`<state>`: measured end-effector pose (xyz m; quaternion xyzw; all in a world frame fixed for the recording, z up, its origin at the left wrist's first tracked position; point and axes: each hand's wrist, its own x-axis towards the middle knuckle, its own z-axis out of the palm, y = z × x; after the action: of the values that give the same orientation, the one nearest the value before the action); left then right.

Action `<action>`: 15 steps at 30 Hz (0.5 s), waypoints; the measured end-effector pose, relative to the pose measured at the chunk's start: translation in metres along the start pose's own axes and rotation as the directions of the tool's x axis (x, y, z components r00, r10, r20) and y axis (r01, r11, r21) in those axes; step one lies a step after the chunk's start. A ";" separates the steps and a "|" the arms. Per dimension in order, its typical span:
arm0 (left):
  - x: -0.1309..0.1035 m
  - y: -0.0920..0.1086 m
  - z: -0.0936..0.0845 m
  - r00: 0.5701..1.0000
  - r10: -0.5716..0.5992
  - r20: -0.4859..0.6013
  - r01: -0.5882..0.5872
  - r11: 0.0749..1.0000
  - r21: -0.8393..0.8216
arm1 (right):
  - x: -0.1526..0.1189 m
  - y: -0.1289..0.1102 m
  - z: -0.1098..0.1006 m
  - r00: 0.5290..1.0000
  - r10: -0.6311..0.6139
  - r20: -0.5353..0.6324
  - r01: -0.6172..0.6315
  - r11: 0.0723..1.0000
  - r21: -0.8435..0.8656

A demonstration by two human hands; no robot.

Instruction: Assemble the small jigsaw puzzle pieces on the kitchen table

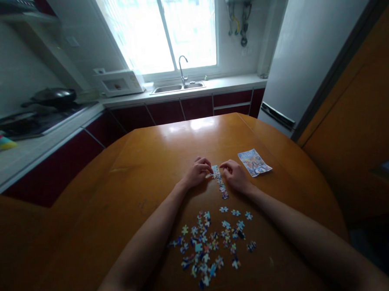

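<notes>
A narrow strip of joined jigsaw puzzle pieces (222,186) lies on the wooden table between my two hands. On its left side is my left hand (198,172), fingers bent and closed on a small puzzle piece (210,175) against the strip's upper left edge. My right hand (234,174) rests on the other side with its fingers curled in; the index finger points at the strip's top end, and nothing shows in its grasp. Nearer to me, between my forearms, many loose puzzle pieces (204,245) are scattered, some overlapping.
A creased printed picture sheet (254,162) lies right of my right hand. The oval wooden table (143,165) spreads around. Beyond it are a counter with a sink (168,88), a microwave (117,83), a stove with a wok (56,97), and a fridge (298,49) at right.
</notes>
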<state>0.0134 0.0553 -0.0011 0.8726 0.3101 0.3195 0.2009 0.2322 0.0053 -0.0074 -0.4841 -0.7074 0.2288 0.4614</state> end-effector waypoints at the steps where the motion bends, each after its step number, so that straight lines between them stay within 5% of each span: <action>1: 0.000 0.000 0.000 1.000 0.001 0.006 -0.001 1.000 -0.007 | 0.000 0.000 0.000 1.000 0.006 -0.001 -0.006 1.000 0.007; 15: 0.001 0.010 -0.004 0.996 0.018 0.084 -0.021 0.999 0.032 | 0.001 -0.002 0.001 0.999 0.027 0.032 -0.026 1.000 -0.017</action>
<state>0.0156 0.0494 0.0074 0.8914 0.2979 0.2795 0.1964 0.2307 0.0052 -0.0058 -0.4935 -0.7101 0.2368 0.4429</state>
